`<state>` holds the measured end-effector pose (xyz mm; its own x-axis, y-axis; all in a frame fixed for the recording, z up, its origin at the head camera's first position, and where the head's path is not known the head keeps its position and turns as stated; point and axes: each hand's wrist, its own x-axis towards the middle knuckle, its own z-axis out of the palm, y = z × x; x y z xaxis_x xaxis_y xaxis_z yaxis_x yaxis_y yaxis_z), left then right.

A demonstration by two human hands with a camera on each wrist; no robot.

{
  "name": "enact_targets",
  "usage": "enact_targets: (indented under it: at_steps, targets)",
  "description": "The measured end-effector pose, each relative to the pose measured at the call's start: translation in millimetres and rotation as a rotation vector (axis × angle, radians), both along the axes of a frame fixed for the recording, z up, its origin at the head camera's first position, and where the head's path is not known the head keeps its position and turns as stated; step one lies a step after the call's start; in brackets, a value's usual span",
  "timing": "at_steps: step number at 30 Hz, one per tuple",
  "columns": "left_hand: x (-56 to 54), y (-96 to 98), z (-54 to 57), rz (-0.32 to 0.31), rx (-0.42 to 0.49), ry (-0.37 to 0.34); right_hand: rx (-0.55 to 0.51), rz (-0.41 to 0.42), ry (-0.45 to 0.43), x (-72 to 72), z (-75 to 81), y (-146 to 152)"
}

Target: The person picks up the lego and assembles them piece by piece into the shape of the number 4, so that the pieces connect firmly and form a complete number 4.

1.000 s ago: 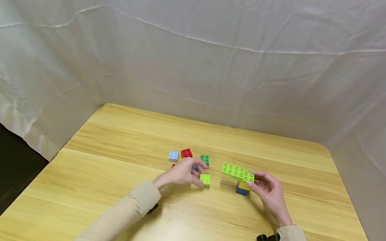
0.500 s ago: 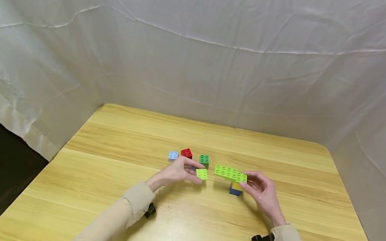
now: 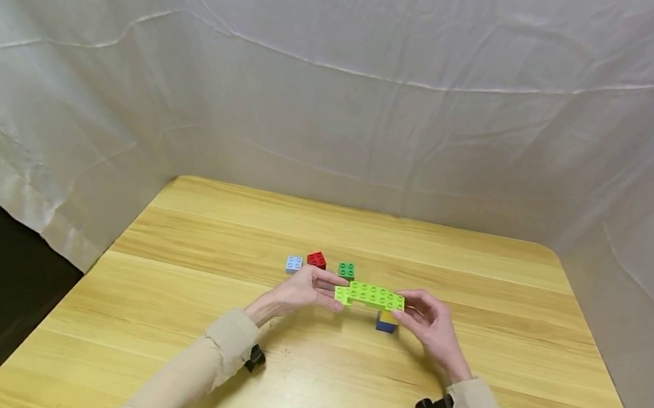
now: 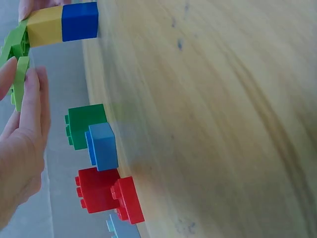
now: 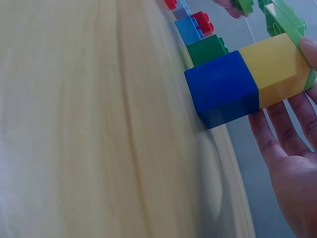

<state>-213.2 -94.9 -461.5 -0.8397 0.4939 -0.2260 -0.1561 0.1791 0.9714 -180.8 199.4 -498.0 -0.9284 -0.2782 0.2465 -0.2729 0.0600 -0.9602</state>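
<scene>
Thumb and fingers of my left hand (image 3: 300, 288) pinch a small, thin lime-green building brick (image 3: 341, 295), seen edge-on in the left wrist view. My right hand (image 3: 431, 327) grips the right end of a long lime-green brick (image 3: 373, 295) with two rows of studs. Beneath that end are a yellow brick (image 5: 275, 69) and, under it, a dark blue brick (image 5: 223, 89), stacked as one piece. The long brick's left end overlaps the small lime brick in the head view and hides part of it.
Behind the left hand, a light blue brick (image 3: 293, 264), a red brick (image 3: 316, 259) and a green brick (image 3: 346, 270) stand on the wooden table (image 3: 302, 394). The left wrist view also shows a blue brick (image 4: 104, 147) and a second red brick (image 4: 130, 200). Pale curtains (image 3: 373, 134) surround the table.
My left hand has taken hold of the small lime brick and moved slightly left with it. My right hand has carried the long brick and its stack left, up to the small brick.
</scene>
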Motion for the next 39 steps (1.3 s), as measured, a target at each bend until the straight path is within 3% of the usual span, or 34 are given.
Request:
enact_targets:
  at_steps: [17,23,39]
  targets:
    - [-1.5,-5.3,7.2,-0.135,0.204,-0.087,-0.028,0.051,0.029,0.3,-0.6,-12]
    - [-3.4,-6.9,7.6,-0.146,0.199,-0.116,-0.021,0.054,0.026,0.8,-0.5,-14]
    - [-4.8,-2.1,8.8,-0.161,0.135,-0.056,-0.011,0.071,0.029,3.5,3.3,-21]
